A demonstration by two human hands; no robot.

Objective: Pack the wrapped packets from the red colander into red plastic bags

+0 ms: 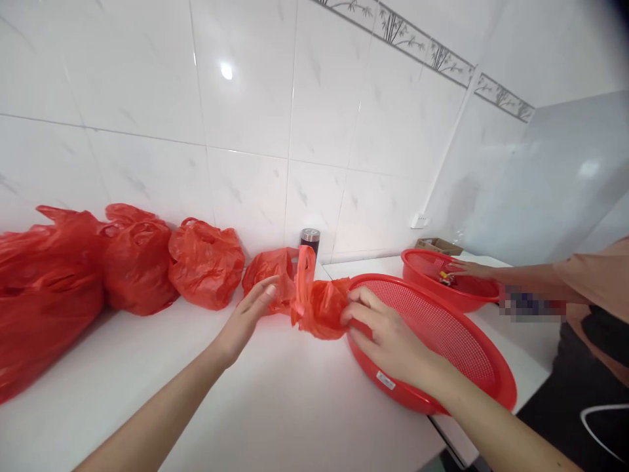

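"What's the biggest thing in front of you?"

"The tiled wall [246,111], white with grey marks and a bamboo border. Below it is my white table [236,406]."

"Anyone else there?"

"A person [599,275] on my right, one hand reaching into the second basket [457,300], where something small and yellow [446,278] lies."

"And closer to you?"

"The large basket [422,393], red and mesh-sided, tilted, on the right of the table. Along the wall to my left stand four red bags [206,265]. The far-left one is the biggest; the fourth is partly hidden behind my left hand [246,321]."

"What are you holding?"

"The small red bag [327,308]. It's in front of me, just left of the large basket's rim, with its handle loop sticking up. My right hand [388,334] has its curled fingers gripping the bag's right side."

"And the left?"

"Open, fingers stretched toward the small red bag's other side and gripping nothing. I can't tell whether its fingertips touch the fourth bag behind."

"Any smaller things?"

"A cardboard box [439,246] behind the second basket, then a dark cup [310,241] with a metal lid, near the wall behind the small red bag. There's also a socket [419,221] on the wall, and a white label [386,380] on the large basket, its print too small to read."
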